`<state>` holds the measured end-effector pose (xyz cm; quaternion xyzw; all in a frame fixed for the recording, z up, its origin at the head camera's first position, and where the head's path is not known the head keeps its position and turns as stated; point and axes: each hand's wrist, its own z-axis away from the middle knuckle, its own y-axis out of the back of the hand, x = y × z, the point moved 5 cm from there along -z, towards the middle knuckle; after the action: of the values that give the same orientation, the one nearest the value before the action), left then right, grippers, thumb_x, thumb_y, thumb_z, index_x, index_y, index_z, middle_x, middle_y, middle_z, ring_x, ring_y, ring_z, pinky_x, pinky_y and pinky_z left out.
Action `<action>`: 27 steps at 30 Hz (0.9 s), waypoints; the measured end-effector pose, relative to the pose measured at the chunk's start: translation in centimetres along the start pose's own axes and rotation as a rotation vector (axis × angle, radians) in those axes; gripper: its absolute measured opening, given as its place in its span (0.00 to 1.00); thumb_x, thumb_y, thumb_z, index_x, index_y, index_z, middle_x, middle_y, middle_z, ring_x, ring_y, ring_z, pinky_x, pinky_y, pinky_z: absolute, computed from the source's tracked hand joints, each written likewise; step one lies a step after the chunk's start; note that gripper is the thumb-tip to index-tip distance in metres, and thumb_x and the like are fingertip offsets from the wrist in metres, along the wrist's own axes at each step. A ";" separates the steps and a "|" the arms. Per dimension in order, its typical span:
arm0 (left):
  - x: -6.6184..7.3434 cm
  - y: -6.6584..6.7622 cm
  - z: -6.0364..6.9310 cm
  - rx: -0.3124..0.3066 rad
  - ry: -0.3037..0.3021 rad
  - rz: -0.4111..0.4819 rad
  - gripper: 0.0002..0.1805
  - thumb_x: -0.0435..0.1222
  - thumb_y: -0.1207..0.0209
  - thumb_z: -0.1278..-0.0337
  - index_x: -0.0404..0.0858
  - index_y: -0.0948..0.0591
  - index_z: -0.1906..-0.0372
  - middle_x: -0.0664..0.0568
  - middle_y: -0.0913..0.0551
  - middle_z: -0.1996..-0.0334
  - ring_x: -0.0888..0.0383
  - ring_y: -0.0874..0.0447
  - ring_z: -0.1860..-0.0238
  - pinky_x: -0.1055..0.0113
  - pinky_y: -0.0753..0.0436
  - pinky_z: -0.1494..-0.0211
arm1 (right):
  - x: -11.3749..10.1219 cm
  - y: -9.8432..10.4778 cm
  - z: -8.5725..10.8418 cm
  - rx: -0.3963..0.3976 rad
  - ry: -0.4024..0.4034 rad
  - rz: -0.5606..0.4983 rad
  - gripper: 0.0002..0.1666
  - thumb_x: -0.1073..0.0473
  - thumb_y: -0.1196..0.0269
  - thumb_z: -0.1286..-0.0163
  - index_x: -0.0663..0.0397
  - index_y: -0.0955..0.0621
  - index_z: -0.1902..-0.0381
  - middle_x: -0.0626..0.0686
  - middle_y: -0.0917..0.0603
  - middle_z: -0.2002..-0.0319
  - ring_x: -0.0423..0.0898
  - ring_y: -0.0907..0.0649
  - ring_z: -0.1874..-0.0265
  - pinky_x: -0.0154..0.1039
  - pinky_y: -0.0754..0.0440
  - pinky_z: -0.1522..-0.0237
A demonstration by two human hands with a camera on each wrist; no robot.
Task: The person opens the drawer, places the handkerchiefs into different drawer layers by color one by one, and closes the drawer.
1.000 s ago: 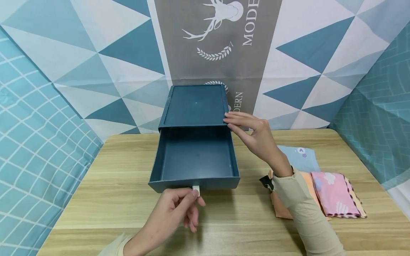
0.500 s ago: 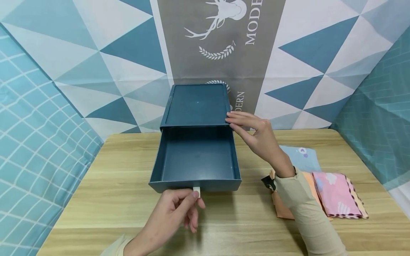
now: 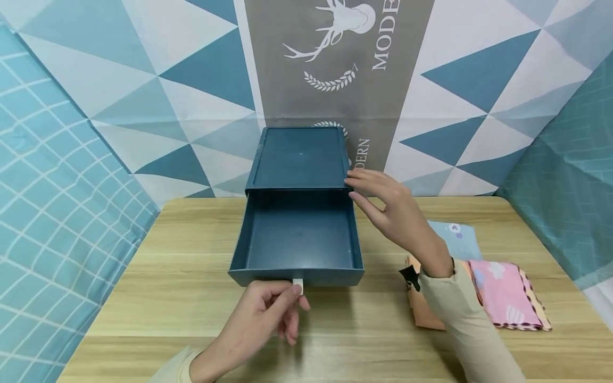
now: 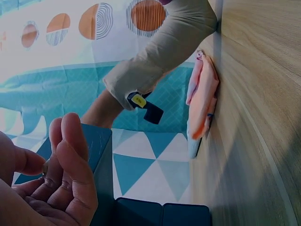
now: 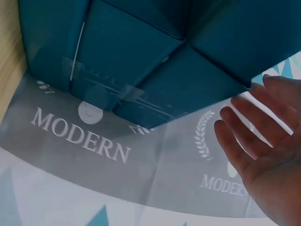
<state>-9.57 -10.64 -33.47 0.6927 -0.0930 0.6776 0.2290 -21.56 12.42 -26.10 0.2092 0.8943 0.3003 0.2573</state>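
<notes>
In the head view, a dark blue drawer cabinet stands at the back of the table, its top drawer pulled out and bare inside. My left hand pinches the white pull tab on the drawer front between thumb and finger. My right hand is at the cabinet's upper right front corner with fingers extended. In the right wrist view, the fingertips lie beside that corner; whether they touch it is hard to tell. The left wrist view shows the left hand curled at the tab, which is mostly hidden.
Right of the cabinet lie an orange cloth, a pink patterned cloth and a light blue cloth. A black strap shows at the right wrist. Patterned fabric hangs behind the wooden table.
The head view has shifted slightly, so the scene sits a little further right. My right hand has eased slightly right and down at the corner. The left hand's pinch and the open drawer stay the same.
</notes>
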 end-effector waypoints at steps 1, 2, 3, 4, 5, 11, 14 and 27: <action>0.0 0.0 -0.1 -0.001 0.002 0.001 0.20 0.45 0.52 0.22 0.37 0.17 0.64 0.46 0.18 0.84 0.48 0.17 0.83 0.61 0.18 0.77 | -0.1 0.3 0.2 0.005 0.004 0.013 0.19 0.64 0.35 0.30 0.56 0.17 0.42 0.54 0.19 0.39 0.51 0.24 0.36 0.51 0.26 0.37; 0.0 -0.1 -0.1 -0.002 0.005 0.002 0.19 0.45 0.52 0.22 0.37 0.17 0.64 0.46 0.18 0.84 0.48 0.17 0.83 0.61 0.18 0.77 | -0.2 0.7 0.4 0.011 0.009 0.025 0.19 0.65 0.35 0.30 0.56 0.17 0.42 0.54 0.19 0.39 0.50 0.23 0.36 0.51 0.26 0.37; 0.0 -0.1 -0.2 -0.003 0.007 0.003 0.19 0.45 0.52 0.22 0.37 0.17 0.64 0.46 0.18 0.84 0.48 0.17 0.83 0.61 0.18 0.77 | -0.3 1.0 0.6 0.017 0.016 0.042 0.19 0.66 0.35 0.31 0.55 0.17 0.42 0.53 0.19 0.40 0.50 0.23 0.37 0.50 0.25 0.38; 0.0 -0.1 -0.2 -0.004 0.009 0.002 0.19 0.45 0.52 0.22 0.37 0.17 0.64 0.46 0.18 0.84 0.48 0.17 0.83 0.61 0.18 0.77 | -0.5 1.4 0.9 0.024 0.027 0.061 0.20 0.67 0.34 0.32 0.56 0.17 0.42 0.53 0.18 0.40 0.50 0.22 0.38 0.50 0.24 0.39; 0.0 -0.1 -0.2 -0.005 0.010 0.002 0.19 0.45 0.51 0.22 0.37 0.17 0.64 0.46 0.18 0.84 0.48 0.17 0.83 0.61 0.18 0.77 | -0.5 1.7 1.2 0.029 0.040 0.085 0.20 0.68 0.34 0.33 0.56 0.17 0.43 0.54 0.18 0.41 0.50 0.21 0.39 0.50 0.23 0.41; -0.1 0.0 -0.1 -0.007 0.013 -0.007 0.20 0.45 0.52 0.22 0.37 0.17 0.64 0.46 0.18 0.84 0.48 0.17 0.82 0.60 0.18 0.76 | -1.1 3.2 3.1 0.004 0.107 0.195 0.21 0.68 0.33 0.36 0.58 0.17 0.44 0.55 0.17 0.45 0.52 0.20 0.43 0.46 0.22 0.43; 0.0 0.0 -0.1 -0.005 0.016 -0.009 0.20 0.45 0.52 0.22 0.37 0.17 0.64 0.47 0.18 0.83 0.49 0.17 0.82 0.60 0.18 0.76 | -1.2 3.7 4.0 -0.026 0.108 0.218 0.18 0.63 0.36 0.30 0.58 0.17 0.43 0.55 0.16 0.45 0.51 0.20 0.43 0.43 0.24 0.42; 0.0 0.1 0.0 -0.018 0.002 -0.010 0.20 0.45 0.52 0.22 0.37 0.17 0.63 0.46 0.18 0.83 0.49 0.17 0.82 0.61 0.18 0.77 | 0.5 6.5 8.1 0.022 0.033 0.257 0.18 0.55 0.39 0.26 0.59 0.17 0.44 0.57 0.16 0.45 0.55 0.18 0.46 0.30 0.30 0.37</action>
<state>-9.63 -10.74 -33.42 0.6906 -0.0954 0.6761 0.2387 -15.75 20.88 -27.62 0.3198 0.8675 0.3244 0.1998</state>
